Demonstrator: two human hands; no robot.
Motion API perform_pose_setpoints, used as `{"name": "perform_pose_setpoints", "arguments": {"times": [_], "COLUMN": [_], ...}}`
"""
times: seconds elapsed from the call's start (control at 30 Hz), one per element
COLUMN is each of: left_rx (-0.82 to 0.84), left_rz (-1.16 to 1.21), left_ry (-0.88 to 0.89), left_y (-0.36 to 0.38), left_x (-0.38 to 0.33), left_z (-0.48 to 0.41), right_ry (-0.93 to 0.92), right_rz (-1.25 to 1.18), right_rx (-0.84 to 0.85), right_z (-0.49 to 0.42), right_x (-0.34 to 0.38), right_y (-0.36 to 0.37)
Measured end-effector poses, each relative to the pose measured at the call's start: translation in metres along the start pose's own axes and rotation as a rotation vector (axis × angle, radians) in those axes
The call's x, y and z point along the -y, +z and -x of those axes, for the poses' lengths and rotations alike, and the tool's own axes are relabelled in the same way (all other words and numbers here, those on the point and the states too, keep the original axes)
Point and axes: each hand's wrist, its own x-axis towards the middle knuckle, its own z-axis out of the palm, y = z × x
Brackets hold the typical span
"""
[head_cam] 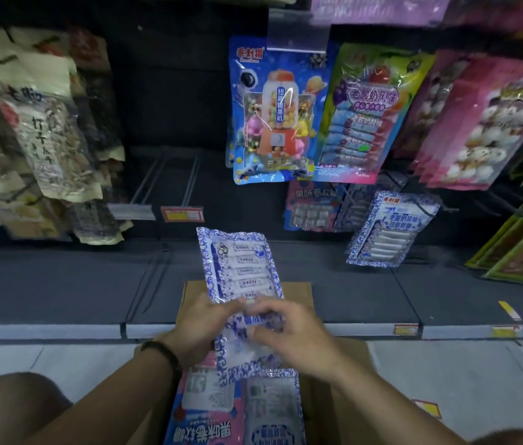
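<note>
Both my hands hold a blue-and-white patterned candy packet [239, 268] upright in front of me, above an open cardboard box [343, 374]. My left hand [200, 322] grips its lower left edge. My right hand [289, 332] pinches its lower part from the right. Inside the box lie more packets, a pink-and-blue one [203, 409] on the left and a blue-and-white one [273, 412] on the right. A matching blue-and-white packet [388, 229] hangs on the display at the right.
Bare metal hooks [170, 178] with a red price tag [183, 214] stick out straight ahead. Beige snack bags [38, 133] hang at left. A blue toy-candy bag [273, 114], a green-purple bag [366, 114] and pink bags [485, 123] hang at right. A dark shelf [60, 284] runs below.
</note>
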Motion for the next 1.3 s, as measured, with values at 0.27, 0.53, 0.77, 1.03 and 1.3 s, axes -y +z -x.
{"name": "perform_pose_setpoints", "arguments": {"times": [0.27, 0.53, 0.77, 1.03, 1.3], "left_rx": [-0.024, -0.048, -0.493, 0.148, 0.094], "left_rz": [0.143, -0.066, -0.99, -0.869, -0.525], "left_ry": [0.03, -0.065, 0.467, 0.409, 0.312], "left_y": [-0.004, 0.001, 0.012, 0.027, 0.022], "left_x": [0.01, 0.016, 0.011, -0.008, -0.015], "left_z": [-0.014, -0.018, -0.003, -0.001, -0.003], "right_ry": [0.698, 0.397, 0.096, -0.031, 0.197], "right_rz": [-0.681, -0.788, -0.118, 0.31, -0.003], "right_rx": [-0.176, -0.312, -0.238, -0.054, -0.07], "right_z": [-0.018, -0.02, -0.022, -0.012, 0.006], "right_x": [-0.041, -0.029, -0.023, -0.005, -0.025], "right_y": [-0.031, -0.04, -0.058, -0.055, -0.124]}}
